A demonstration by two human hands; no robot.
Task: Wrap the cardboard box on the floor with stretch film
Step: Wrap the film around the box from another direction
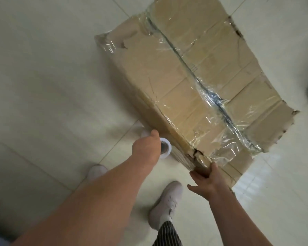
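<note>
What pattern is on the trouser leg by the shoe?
The trouser leg is black with thin white stripes; head view.

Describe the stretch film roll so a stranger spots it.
Find the big tan cardboard box on the pale tiled floor. At its near-left edge, the left hand grips a white-rimmed roll with a dark hollow core, the only round thing there.
</note>
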